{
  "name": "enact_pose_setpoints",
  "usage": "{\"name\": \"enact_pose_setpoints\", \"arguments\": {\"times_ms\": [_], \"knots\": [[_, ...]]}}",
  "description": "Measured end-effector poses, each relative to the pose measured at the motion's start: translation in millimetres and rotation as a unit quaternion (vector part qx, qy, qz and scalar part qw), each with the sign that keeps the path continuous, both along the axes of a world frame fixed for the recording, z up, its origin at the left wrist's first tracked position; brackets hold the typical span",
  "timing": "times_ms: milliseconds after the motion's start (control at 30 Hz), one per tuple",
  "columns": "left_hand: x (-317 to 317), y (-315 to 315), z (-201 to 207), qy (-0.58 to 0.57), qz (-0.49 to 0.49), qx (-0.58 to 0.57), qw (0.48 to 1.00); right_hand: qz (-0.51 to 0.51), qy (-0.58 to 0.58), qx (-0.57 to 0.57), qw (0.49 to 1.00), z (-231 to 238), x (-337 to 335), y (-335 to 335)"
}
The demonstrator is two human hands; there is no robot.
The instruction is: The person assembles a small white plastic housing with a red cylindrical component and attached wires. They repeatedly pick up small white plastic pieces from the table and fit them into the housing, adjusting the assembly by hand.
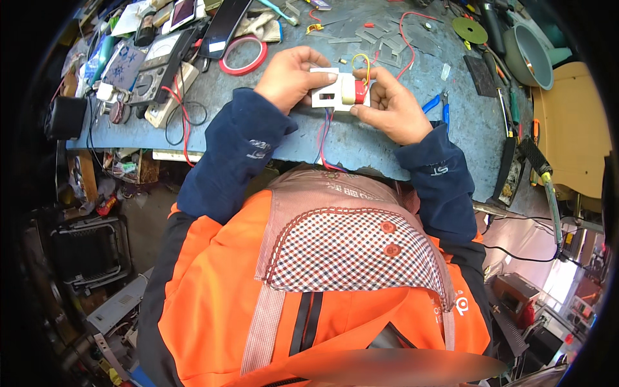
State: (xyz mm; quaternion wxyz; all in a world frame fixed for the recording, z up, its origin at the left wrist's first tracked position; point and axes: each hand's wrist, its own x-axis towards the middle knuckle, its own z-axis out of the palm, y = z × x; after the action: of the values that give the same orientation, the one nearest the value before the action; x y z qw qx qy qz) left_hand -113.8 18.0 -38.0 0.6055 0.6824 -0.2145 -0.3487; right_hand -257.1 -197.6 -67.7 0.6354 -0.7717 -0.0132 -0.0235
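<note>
Above the bench's near edge, my two hands hold a small white plastic piece (320,99) with a rectangular cutout. My left hand (284,79) is closed on its left side, thumb lying along the top. Seated against the white piece is a cream and red block (348,91), perhaps a small transformer. My right hand (398,108) pinches the right end of this assembly between thumb and fingers. A yellow wire (369,62) loops up from the block by my right fingers. Thin red and blue wires (327,126) hang below toward my apron.
Left on the blue bench (238,132) are a red tape roll (244,55), an analog multimeter (158,61) with leads, and a phone (225,26). Blue-handled pliers (445,111), a soldering iron (538,158) and a grey bowl (525,58) lie right. Flat metal pieces (387,48) lie beyond my hands.
</note>
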Motion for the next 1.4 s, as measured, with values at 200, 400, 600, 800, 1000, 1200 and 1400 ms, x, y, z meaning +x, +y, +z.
{"name": "enact_pose_setpoints", "arguments": {"times_ms": [200,400,600,800,1000,1200,1400], "knots": [[-2,-4,-16,-0.052,-0.019,-0.045,0.997,0.002,0.007,0.022,1.000,2,0,0],[4,13,3,-0.003,-0.059,-0.029,0.998,-0.005,0.013,0.082,0.997,8,-1,7],[2,9,2,0.039,-0.059,-0.029,0.997,-0.004,0.044,0.048,0.998,15,-4,6],[-4,0,10,-0.017,-0.087,0.034,0.995,0.013,0.073,0.024,0.997,27,-9,1],[-13,-13,-17,-0.283,-0.068,-0.045,0.956,0.050,0.075,0.060,0.994,23,-12,-3],[-27,-8,3,-0.433,-0.113,0.067,0.892,0.051,0.077,0.069,0.993,31,-16,1],[-19,-3,6,-0.310,-0.152,0.030,0.938,0.080,0.007,0.020,0.997,20,-14,-9]]}}
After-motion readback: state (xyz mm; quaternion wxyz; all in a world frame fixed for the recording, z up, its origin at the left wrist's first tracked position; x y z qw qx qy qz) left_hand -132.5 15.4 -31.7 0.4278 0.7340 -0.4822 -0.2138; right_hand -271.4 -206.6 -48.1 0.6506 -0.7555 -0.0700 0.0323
